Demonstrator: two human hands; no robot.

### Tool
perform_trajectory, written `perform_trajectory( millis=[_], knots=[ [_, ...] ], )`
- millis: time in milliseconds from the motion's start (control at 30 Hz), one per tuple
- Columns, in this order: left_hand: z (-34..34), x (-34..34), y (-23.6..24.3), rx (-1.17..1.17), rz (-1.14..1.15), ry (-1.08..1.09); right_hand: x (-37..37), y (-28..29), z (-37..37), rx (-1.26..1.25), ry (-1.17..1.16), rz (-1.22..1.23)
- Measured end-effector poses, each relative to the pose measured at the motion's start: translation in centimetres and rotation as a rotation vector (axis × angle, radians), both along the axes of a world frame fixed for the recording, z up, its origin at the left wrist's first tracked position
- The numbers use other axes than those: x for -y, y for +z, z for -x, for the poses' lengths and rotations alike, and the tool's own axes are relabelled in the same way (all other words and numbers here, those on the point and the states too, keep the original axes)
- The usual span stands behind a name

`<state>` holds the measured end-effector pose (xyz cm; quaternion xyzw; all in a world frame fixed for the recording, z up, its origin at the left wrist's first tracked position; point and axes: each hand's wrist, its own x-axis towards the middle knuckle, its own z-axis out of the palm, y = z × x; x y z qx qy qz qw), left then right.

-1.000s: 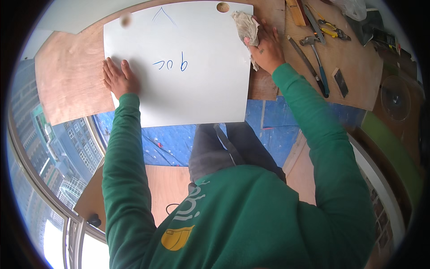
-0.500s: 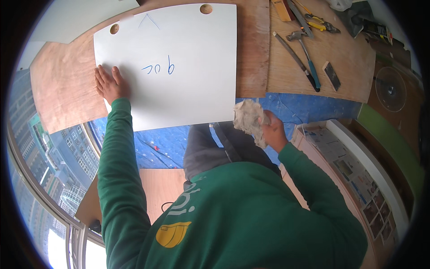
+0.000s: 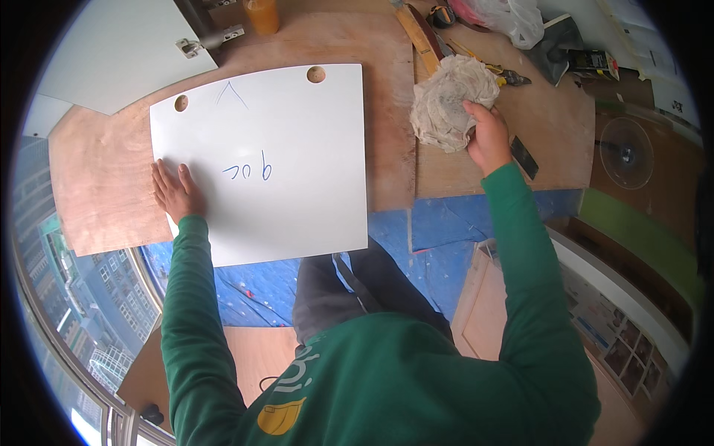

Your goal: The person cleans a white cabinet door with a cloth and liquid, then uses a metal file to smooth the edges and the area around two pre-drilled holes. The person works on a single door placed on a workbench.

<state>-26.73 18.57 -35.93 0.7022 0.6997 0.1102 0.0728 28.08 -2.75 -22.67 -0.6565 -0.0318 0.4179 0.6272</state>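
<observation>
A white board (image 3: 297, 208) with blue marker writing and two round holes lies on plywood. My left hand (image 3: 175, 189) rests flat along its left edge, fingers spread. To the right of the board, my right hand (image 3: 487, 134) grips a crumpled, grimy beige rag (image 3: 446, 97), which is over the tools and hides much of them; whether it touches them I cannot tell. A wooden plane (image 3: 416, 33) and yellow-handled pliers (image 3: 508, 76) show around it. A dark rectangular block (image 3: 523, 156) lies beside my right wrist.
A white panel with hinges (image 3: 134, 44), a cup of orange liquid (image 3: 261, 15), plastic bags (image 3: 513, 22) and a dark pouch (image 3: 552, 52) sit toward the back. A fan (image 3: 626, 156) is at right, a window (image 3: 82, 297) at left, blue sheeting (image 3: 439, 230) below the plywood.
The rag in my right hand went from the board's top-right corner down past its lower right, then up over the tools. The view has shifted, showing more behind the board. My left hand stays put.
</observation>
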Motion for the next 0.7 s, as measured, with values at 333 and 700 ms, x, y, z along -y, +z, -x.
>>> perform_trajectory(
  millis=[333,700],
  knots=[
    [-0.4,0.0,0.3,0.018,0.013,-0.011,-12.8,-2.6,1.3,-0.087,0.091,-0.243],
    [0.3,0.2,0.0,0.001,-0.019,-0.033,-4.4,-2.5,-3.0,-0.230,-0.331,-0.283]
  ],
)
